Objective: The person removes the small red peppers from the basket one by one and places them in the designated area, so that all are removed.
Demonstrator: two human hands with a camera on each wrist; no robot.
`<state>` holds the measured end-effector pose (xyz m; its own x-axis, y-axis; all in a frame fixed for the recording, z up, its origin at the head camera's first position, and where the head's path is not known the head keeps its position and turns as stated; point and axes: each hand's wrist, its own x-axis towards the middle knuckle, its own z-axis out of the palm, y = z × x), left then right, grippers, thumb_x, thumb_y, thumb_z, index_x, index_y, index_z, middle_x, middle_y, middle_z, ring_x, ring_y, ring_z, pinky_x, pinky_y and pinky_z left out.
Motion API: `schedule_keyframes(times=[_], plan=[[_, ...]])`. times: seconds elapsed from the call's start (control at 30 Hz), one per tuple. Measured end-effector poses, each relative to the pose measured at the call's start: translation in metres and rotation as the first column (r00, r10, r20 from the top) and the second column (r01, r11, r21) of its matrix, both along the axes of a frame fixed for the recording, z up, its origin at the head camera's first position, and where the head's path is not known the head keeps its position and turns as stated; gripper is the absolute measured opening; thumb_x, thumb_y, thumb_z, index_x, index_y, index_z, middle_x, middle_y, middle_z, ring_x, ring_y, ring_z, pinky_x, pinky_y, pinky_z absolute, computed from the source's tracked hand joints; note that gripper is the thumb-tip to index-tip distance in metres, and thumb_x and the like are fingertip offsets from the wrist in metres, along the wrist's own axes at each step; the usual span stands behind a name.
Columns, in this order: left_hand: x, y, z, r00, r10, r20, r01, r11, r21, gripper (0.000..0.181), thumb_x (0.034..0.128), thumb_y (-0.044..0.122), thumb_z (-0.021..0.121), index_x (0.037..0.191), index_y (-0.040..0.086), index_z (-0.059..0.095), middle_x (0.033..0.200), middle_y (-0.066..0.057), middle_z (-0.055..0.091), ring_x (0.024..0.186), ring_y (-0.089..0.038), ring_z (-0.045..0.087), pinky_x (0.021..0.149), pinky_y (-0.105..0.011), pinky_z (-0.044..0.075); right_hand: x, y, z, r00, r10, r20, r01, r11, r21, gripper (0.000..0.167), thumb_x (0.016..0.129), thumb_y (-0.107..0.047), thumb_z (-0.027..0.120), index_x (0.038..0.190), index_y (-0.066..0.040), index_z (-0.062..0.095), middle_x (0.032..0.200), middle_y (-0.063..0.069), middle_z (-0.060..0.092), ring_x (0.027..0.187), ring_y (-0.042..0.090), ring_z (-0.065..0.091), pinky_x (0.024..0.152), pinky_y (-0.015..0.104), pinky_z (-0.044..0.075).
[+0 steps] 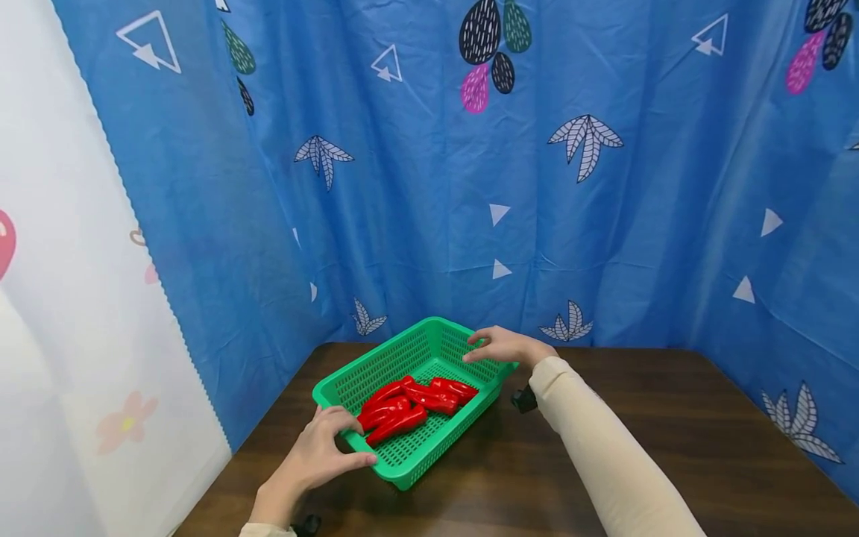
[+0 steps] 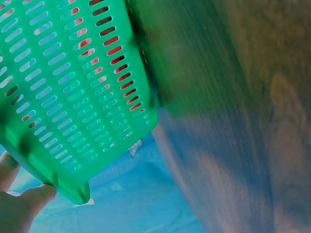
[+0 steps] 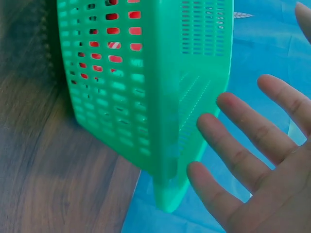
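Note:
A green plastic basket with slotted walls stands on the table, its long side running from near left to far right. Several glossy red peppers lie in a loose heap on its floor, toward the near-left end. My left hand grips the rim at that near end, fingers over the edge and thumb by the near corner; the thumb also shows at the rim in the left wrist view. Over the far-right corner hovers my right hand, its fingers spread and holding nothing.
Dark brown wooden tabletop extends to the right of the basket. A blue patterned curtain hangs behind the table and along its right side. White patterned cloth hangs at the left.

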<state>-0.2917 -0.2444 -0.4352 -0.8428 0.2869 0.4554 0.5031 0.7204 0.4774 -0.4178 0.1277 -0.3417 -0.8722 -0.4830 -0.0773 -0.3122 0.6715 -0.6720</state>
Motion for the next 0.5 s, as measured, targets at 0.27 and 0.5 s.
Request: schedule_keyframes(times=[0.27, 0.5], plan=[[0.008, 0.001, -0.002, 1.000, -0.014, -0.009, 0.014, 0.999, 0.029, 0.035, 0.0667, 0.050, 0.090, 0.085, 0.029, 0.069, 0.088, 0.023, 0.057, 0.092, -0.001, 0.054, 0.108, -0.082, 0.022, -0.002, -0.007, 0.000, 0.998, 0.034, 0.043, -0.033, 0.999, -0.016, 0.059, 0.093, -0.033, 0.069, 0.144, -0.009, 0.051, 0.150, 0.017, 0.048, 0.135, 0.036, 0.048, 0.111, 0.056, 0.045], [0.008, 0.001, -0.006, 0.999, -0.023, -0.046, 0.027, 0.997, 0.071, 0.033, 0.0647, 0.040, 0.093, 0.084, 0.032, 0.067, 0.086, 0.021, 0.059, 0.093, -0.003, 0.054, 0.107, -0.083, 0.020, -0.011, -0.015, -0.006, 0.995, 0.051, 0.084, -0.048, 0.998, -0.032, 0.058, 0.090, -0.031, 0.073, 0.141, -0.012, 0.055, 0.144, 0.016, 0.054, 0.134, 0.034, 0.050, 0.112, 0.058, 0.044]])
